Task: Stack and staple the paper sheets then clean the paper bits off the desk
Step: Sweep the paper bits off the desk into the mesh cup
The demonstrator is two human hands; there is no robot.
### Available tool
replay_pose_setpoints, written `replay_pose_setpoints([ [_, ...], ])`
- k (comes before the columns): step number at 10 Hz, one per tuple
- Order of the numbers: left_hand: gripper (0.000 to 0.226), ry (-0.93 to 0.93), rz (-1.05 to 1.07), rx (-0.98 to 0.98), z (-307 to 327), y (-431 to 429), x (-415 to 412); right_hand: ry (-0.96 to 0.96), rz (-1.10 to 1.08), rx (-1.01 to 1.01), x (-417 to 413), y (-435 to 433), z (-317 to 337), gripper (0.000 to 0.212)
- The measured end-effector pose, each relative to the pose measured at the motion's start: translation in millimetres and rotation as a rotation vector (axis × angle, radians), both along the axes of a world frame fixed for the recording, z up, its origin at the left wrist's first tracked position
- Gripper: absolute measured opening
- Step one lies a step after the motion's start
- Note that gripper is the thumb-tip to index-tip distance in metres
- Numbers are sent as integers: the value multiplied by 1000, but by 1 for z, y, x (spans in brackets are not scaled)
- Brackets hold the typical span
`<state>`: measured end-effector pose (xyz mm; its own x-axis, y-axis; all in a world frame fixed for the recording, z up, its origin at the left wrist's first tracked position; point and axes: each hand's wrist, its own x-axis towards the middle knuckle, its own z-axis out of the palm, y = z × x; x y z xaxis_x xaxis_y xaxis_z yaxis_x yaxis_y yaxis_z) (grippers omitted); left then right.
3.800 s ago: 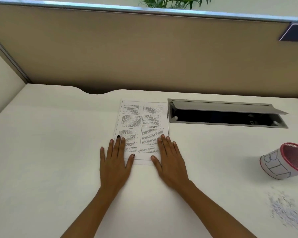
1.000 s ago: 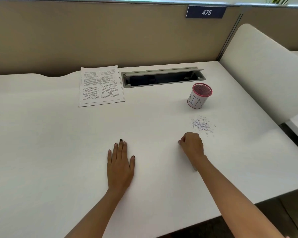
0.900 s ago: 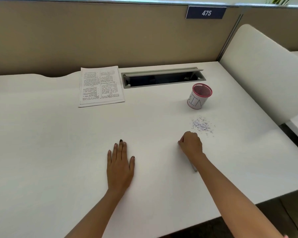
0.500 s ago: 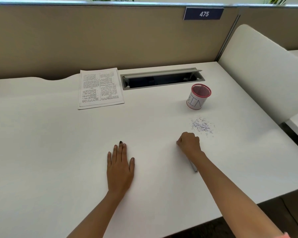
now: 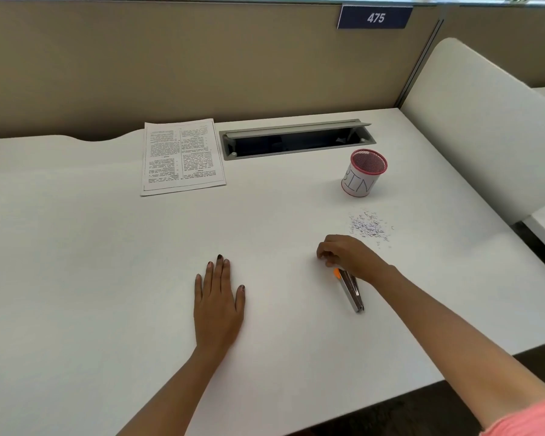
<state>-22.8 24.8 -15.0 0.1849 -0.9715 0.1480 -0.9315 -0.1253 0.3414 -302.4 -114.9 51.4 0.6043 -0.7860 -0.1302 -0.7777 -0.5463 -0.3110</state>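
Two hands: our left hand (image 5: pixel 219 302) lay flat on the desk (image 5: pixel 107 278), fingers straight; our right hand (image 5: pixel 348 254) gripped the stapler (image 5: pixel 351 291) at its front.
Stapler: we judged the grip should close firmly before lifting.
Stack: the paper sheets (image 5: pixel 183 155) lay near the far edge, well apart.
Room: the way there ran left of the paper bits (image 5: pixel 370 226) and bin (image 5: pixel 364 173).

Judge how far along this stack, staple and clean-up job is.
Done: the paper sheets lie in one neat stack at the back of the desk. In hand: the right hand grips the stapler by its front end, while the left hand rests flat on the desk. Left, it seems: stapling the sheets, then clearing the paper bits scattered in front of the bin.
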Motion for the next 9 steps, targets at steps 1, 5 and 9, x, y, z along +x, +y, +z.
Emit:
replay_pose_setpoints([
  [1,62,-2,-2,6,1,0,0,37,72,-66,0,-4,1,9],
  [5,63,0,5,14,3,0,-1,103,118,120,8,-18,10,4],
  [9,63,3,3,21,4,0,0,-52,-95,170,10,-18,6,12],
])
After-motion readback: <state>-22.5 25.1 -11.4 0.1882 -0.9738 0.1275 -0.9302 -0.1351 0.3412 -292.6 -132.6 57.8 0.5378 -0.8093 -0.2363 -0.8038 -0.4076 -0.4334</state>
